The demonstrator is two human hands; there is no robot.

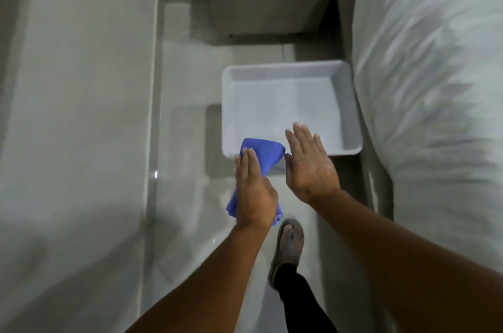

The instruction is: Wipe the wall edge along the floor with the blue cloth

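A blue cloth (261,154) hangs bunched in my left hand (253,191), which grips it with the fingers pointing forward; the cloth's ends show above and below the hand. Just to its right, my right hand (310,164) is held flat with the fingers spread, holding nothing, its thumb close to the cloth. Both hands are above the floor, in front of a tray. The wall edge along the floor (153,115) runs down the left side as a grey skirting strip, well left of the cloth.
A white empty plastic tray (351,104) lies on the glossy grey floor ahead. A bed with white bedding (435,74) fills the right side. A grey cabinet (266,0) stands at the far end. My foot in a grey sandal (288,245) is below the hands.
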